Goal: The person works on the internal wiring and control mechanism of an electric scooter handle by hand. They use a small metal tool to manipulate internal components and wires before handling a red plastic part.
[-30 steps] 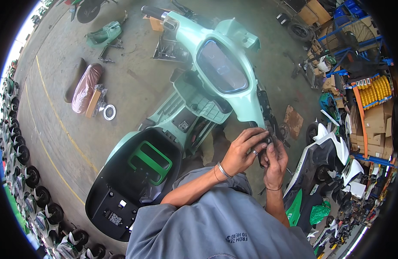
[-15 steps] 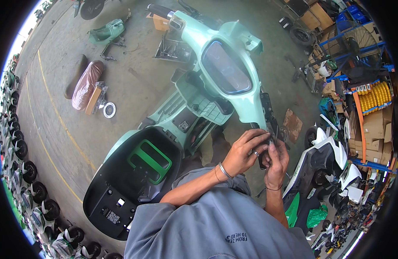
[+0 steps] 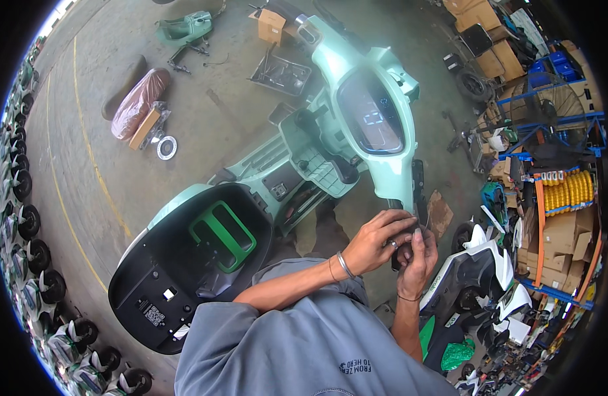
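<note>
two-handed fingertip work seems to be the step in hand, just beyond the near end of the mint-green handlebar cover (image 3: pixel 397 173). the left hand (image 3: pixel 375 244) and right hand (image 3: pixel 416 263) are together, fingers bent and bunched around something small and dark; i cannot tell whether either is clamped on it, since the fingers hide it. the next move, i judge, calls for steady fingertips and little force. the cover belongs to a scooter standing in front of the person, its digital dashboard (image 3: pixel 372 117) lit and its black underseat bucket (image 3: pixel 133 280) open.

the concrete floor (image 3: pixel 185 168) is scuffed, with a plastic-wrapped scooter seat (image 3: pixel 140 105) and a white ring (image 3: pixel 166 148) lying on it. scooters (image 3: pixel 32 224) line the left; yellow coils (image 3: pixel 570 191) and cartons (image 3: pixel 562 228) fill racking on the right.
</note>
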{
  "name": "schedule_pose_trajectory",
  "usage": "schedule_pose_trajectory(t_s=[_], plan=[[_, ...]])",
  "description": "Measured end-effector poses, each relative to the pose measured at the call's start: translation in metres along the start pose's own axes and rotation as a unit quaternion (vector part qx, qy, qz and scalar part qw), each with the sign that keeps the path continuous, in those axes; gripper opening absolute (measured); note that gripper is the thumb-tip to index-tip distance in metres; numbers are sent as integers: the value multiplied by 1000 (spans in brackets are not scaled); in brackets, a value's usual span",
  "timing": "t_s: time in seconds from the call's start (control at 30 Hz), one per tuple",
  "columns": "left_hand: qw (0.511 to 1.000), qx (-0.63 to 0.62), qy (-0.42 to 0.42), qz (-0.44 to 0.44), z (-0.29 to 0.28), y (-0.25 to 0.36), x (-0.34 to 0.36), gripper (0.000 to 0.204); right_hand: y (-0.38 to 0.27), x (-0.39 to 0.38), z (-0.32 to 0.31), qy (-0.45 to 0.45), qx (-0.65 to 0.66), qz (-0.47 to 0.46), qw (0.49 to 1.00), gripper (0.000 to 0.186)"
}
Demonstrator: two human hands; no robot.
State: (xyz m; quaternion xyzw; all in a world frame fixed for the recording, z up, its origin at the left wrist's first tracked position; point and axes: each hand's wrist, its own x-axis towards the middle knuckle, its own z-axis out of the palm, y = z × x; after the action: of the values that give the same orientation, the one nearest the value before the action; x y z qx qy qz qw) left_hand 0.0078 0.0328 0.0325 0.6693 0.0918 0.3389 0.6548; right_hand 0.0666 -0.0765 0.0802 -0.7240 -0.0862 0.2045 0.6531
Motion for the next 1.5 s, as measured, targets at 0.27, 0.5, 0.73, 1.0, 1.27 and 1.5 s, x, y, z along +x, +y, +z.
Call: schedule_pose_trajectory(t_s=[0.27,0.5,0.73,1.0,1.27,1.5], plan=[[1000,-6,-25,4,-1,-3,-2,37,3,1,-3,-4,18,5,1000,24],[1000,5,-12,11,-2,-1,-1,35,4,3,-5,-14,24,12,1000,27],[999,0,-43,10,-6,3,0,43,-2,4,-2,-1,19,17,1000,30],[997,0,-80,13,-10,3,-2,52,-3,6,-1,2,27,18,999,29],[998,4,-52,22,-7,3,-2,56,1,13,-3,14,1,21,1000,24],[998,-2,-51,20,-6,3,-2,55,-2,13,-5,-11,-3,21,1000,24]])
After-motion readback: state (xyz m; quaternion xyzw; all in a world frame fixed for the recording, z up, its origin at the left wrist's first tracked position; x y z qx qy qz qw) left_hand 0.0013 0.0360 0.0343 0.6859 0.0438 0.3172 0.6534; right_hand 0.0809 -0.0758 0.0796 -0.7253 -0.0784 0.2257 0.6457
